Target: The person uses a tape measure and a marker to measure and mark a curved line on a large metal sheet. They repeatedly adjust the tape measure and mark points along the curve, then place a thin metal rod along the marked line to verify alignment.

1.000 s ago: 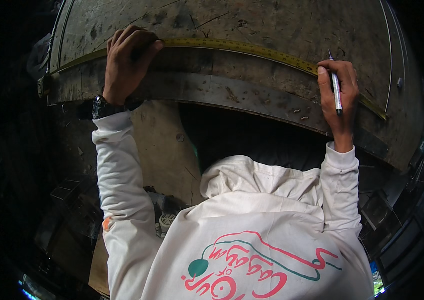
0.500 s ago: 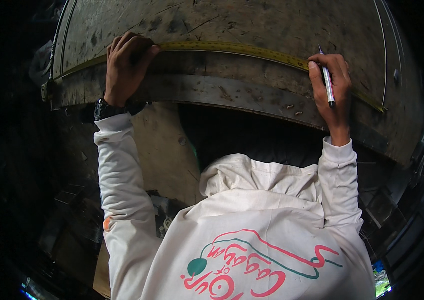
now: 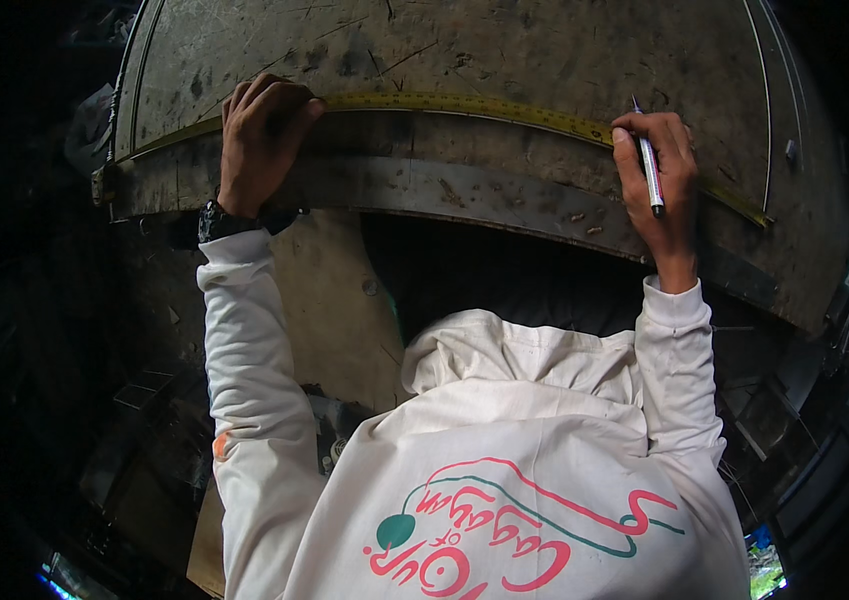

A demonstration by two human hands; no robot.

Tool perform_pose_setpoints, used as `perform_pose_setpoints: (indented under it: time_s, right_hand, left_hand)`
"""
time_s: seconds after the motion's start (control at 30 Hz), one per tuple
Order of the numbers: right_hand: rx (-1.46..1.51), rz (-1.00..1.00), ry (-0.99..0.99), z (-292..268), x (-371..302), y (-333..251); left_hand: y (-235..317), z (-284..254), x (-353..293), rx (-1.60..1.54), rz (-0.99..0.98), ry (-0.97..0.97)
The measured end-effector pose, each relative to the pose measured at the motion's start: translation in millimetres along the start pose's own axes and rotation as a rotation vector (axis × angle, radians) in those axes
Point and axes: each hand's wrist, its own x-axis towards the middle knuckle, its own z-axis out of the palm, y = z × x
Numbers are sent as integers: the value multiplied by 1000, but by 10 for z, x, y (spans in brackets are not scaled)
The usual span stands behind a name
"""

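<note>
- A yellow tape measure blade [image 3: 464,104] lies stretched across the near side of the worktop [image 3: 544,50], bowed by the lens, running left and right past both hands.
- The left hand [image 3: 259,145] rests over the blade with fingers curled and thumb reaching along it; whether it pinches the blade or only presses on it cannot be told.
- The right hand [image 3: 666,165] is closed around a white marker pen [image 3: 652,175], its dark end toward the wrist and narrow tip pointing away, with the thumb and fingertips at the blade.
- A grey metal strip [image 3: 424,180] lines the worktop's front, nearer the person than the blade.
- A thin pale rod [image 3: 768,120] runs away from the person, close to the blade's right end; a small pale object [image 3: 790,150] lies beyond it.
- A dark lump [image 3: 102,186] sits at the worktop's left corner, too dim to identify.
- Each hand hides a stretch of blade; the worktop's far side is cut off above, and the surroundings sink into darkness.
- Compared with half a second ago, the left hand and worktop corner appear slightly lower and farther right; the pen hold looks unchanged.
</note>
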Motion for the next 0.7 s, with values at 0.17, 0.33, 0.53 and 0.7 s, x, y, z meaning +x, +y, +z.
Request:
perform_pose_setpoints:
  time_s: [0.17,0.33,0.53,0.7]
  right_hand:
    - [8,-10,1,-15,13,11]
    - [58,-17,6,-129,22,102]
    - [22,-1,-21,-297,-27,245]
    - [34,5,-10,-288,-43,234]
  left_hand:
    - [5,-9,20,12,0,-12]
    - [184,-10,75,0,18,19]
    - [271,104,144,-1,45,-16]
    - [251,87,145,5,70,-11]
